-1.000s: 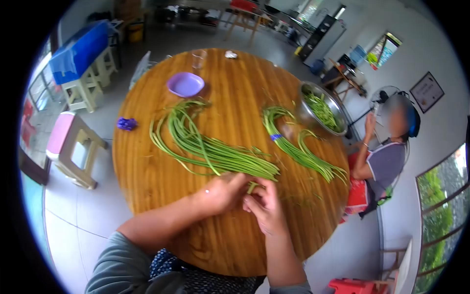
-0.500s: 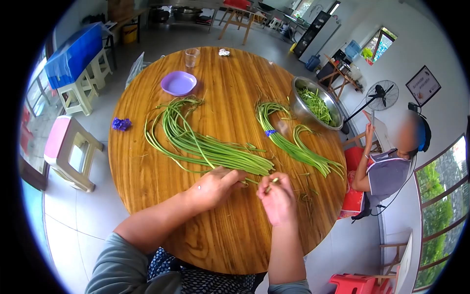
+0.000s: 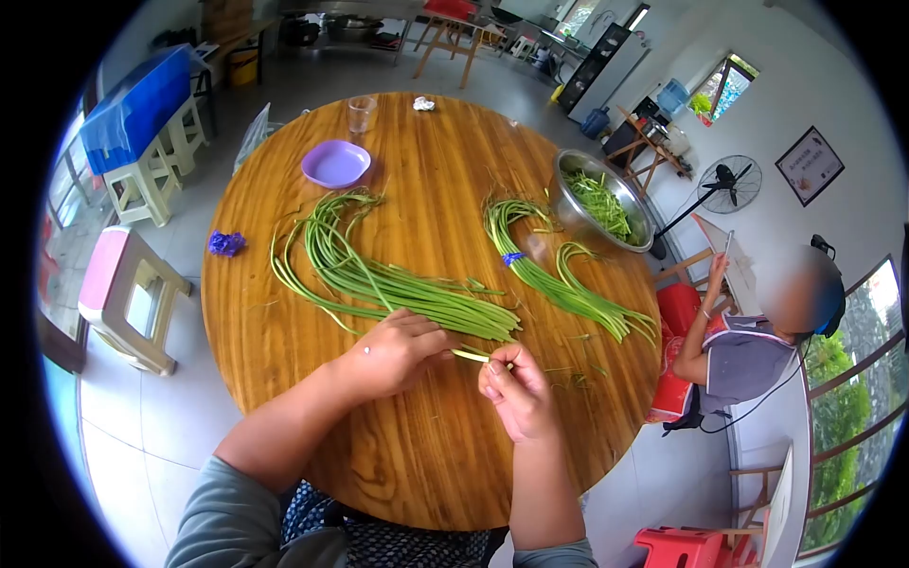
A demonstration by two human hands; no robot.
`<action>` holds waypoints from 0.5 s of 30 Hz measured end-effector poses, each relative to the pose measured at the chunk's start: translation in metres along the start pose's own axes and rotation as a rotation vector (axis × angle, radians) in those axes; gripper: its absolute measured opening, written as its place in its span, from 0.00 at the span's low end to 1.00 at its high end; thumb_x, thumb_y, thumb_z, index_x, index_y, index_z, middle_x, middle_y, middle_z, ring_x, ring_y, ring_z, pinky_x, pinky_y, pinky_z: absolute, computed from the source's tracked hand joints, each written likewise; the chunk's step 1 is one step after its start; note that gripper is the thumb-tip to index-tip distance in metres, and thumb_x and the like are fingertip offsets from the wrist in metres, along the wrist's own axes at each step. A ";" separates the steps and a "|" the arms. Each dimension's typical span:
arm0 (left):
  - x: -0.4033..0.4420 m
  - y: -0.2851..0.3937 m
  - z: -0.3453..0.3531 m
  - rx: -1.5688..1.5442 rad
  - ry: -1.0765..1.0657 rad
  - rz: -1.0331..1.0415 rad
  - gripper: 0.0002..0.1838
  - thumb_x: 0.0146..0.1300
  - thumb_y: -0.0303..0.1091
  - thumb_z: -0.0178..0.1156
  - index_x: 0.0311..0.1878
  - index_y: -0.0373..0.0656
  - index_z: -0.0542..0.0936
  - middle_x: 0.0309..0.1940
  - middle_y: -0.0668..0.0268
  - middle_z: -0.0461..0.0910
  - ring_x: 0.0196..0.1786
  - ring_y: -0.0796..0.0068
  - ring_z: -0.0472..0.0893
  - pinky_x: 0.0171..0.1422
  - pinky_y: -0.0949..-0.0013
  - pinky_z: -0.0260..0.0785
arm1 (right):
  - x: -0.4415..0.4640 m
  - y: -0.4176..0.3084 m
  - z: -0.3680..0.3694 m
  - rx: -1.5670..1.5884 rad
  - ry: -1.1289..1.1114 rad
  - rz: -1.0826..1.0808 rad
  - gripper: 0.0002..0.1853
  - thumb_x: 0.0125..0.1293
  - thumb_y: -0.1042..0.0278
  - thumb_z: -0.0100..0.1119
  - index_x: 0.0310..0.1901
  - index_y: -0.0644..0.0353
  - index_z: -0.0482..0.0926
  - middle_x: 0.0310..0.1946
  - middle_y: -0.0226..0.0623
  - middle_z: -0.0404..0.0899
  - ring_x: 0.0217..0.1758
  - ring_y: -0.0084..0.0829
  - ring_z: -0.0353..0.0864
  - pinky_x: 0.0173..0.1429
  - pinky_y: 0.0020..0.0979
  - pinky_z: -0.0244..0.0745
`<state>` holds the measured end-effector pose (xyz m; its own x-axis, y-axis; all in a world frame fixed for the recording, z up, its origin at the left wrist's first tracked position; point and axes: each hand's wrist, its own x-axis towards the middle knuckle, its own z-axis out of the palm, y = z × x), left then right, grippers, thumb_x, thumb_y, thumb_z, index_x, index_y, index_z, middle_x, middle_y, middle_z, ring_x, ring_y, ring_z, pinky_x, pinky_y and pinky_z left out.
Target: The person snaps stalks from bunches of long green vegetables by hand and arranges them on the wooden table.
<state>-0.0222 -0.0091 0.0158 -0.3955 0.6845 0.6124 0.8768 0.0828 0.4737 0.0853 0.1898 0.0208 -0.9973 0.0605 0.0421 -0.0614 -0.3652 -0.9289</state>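
My left hand (image 3: 402, 352) is closed around a long green garlic scape, beside the cut ends of a loose pile of garlic scapes (image 3: 417, 295). The pale end of the held scape (image 3: 471, 356) spans the gap to my right hand (image 3: 518, 390). There, thumb and forefinger pinch its tip. To the right of the pile lies another bunch of garlic scapes (image 3: 544, 275), tied with a blue band (image 3: 512, 258). A steel bowl (image 3: 565, 189) behind that bunch holds short cut green pieces (image 3: 599, 204).
The round wooden table (image 3: 417, 464) carries a purple bowl (image 3: 336, 165), a clear cup (image 3: 360, 115), a crumpled white tissue (image 3: 423, 104) and a purple-blue tangle (image 3: 226, 243). Scraps lie right of my hands. A person (image 3: 743, 364) sits at the right; a stool (image 3: 133, 298) stands left.
The scape's pale end now shows stretched between my two hands, with my right finger and thumb on its tip. My right hand has turned slightly and lowered. The view has shifted a little.
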 end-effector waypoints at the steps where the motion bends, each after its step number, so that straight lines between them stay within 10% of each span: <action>1: 0.001 0.002 0.001 0.000 0.001 0.004 0.10 0.62 0.23 0.60 0.46 0.37 0.79 0.35 0.57 0.82 0.42 0.53 0.82 0.46 0.57 0.73 | 0.000 0.000 0.002 0.124 -0.029 0.022 0.03 0.72 0.73 0.56 0.42 0.58 0.72 0.27 0.23 0.66 0.28 0.17 0.60 0.33 0.21 0.56; 7: 0.001 0.018 0.001 -0.534 0.180 -0.308 0.07 0.68 0.26 0.60 0.46 0.36 0.79 0.35 0.58 0.83 0.42 0.62 0.84 0.48 0.66 0.74 | 0.001 0.024 0.007 -0.019 -0.116 0.130 0.03 0.71 0.72 0.58 0.41 0.57 0.73 0.26 0.22 0.66 0.27 0.16 0.61 0.32 0.20 0.56; 15: -0.001 0.020 -0.003 -0.517 0.307 -0.333 0.11 0.75 0.31 0.53 0.54 0.36 0.77 0.39 0.61 0.81 0.40 0.70 0.81 0.48 0.68 0.74 | -0.058 -0.073 -0.020 -0.428 0.601 -0.527 0.04 0.69 0.75 0.60 0.43 0.59 0.76 0.28 0.26 0.72 0.24 0.14 0.62 0.27 0.19 0.55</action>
<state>-0.0045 -0.0104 0.0262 -0.7479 0.4396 0.4974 0.4819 -0.1556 0.8623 0.1480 0.2315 0.0790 -0.6479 0.6403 0.4125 -0.3635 0.2160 -0.9062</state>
